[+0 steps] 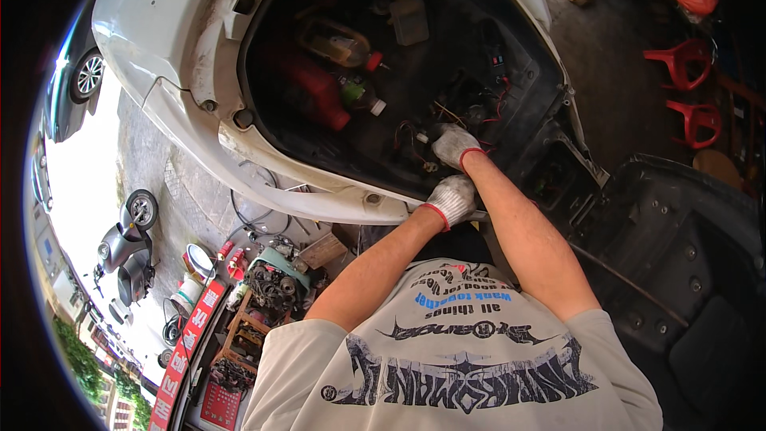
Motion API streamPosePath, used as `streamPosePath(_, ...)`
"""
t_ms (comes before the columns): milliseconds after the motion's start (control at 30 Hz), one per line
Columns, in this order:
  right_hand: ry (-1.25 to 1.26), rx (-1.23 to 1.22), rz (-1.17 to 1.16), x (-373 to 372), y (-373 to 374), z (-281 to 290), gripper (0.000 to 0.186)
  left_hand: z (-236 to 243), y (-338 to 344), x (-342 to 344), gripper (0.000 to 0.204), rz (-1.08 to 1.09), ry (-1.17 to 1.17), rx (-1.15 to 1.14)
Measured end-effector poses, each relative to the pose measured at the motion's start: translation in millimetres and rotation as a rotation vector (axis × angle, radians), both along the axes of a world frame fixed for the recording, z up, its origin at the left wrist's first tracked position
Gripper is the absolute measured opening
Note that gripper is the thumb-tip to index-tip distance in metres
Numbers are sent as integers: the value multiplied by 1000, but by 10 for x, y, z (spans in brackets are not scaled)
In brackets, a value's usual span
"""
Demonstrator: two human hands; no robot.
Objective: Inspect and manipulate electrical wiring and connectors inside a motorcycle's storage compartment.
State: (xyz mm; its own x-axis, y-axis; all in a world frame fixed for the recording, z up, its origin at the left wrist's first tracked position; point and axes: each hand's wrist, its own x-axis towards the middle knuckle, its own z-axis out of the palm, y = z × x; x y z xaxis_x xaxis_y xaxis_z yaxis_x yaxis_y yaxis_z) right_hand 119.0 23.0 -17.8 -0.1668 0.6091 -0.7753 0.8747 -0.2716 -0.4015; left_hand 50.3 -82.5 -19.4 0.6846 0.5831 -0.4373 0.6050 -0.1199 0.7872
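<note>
Both my hands wear white knit gloves with red cuffs and work at the near end of a scooter's black underseat compartment (375, 161). My right hand (457, 146) reaches inside with its fingers curled together among loose wires (496, 112). A small white connector (421, 136) shows just beside its fingertips; what the fingers grip is too small to make out. At the compartment's near rim, my left hand (456, 198) is below the right wrist. Its fingertips are hidden, so its grip does not show.
Inside the compartment lie a yellowish bottle (335, 41), a red bottle (315, 88), a green-labelled bottle (357, 94) and a clear container (408, 20). White body panels (271, 195) surround it. The raised black seat (678, 255) is at right. Red chairs (690, 64) stand beyond; a parts crate (243, 327) sits at lower left.
</note>
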Motion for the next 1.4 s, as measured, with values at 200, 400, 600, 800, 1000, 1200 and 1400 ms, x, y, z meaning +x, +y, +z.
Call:
streamPosePath(200,-2,4,7,59,-49,-158,37,61,33,17,24,3,-5,-3)
streamPosePath(400,-2,18,7,80,-88,-278,35,109,65,11,25,-2,8,-17)
streamPosePath(600,-12,109,48,256,-94,-217,35,222,141,5,26,-23,-11,-39)
streamPosePath(800,-124,41,95,626,142,805,34,288,150,-67,34,68,-52,-35)
streamPosePath(1000,-203,30,258,1122,-228,1207,42,410,233,-49,30,106,-97,-33)
streamPosePath(1200,-184,-90,303,1219,-522,1330,49,442,239,-49,28,136,-134,-50)
streamPosePath(1400,-175,49,311,1386,-729,1159,43,363,189,-78,31,89,-221,32)
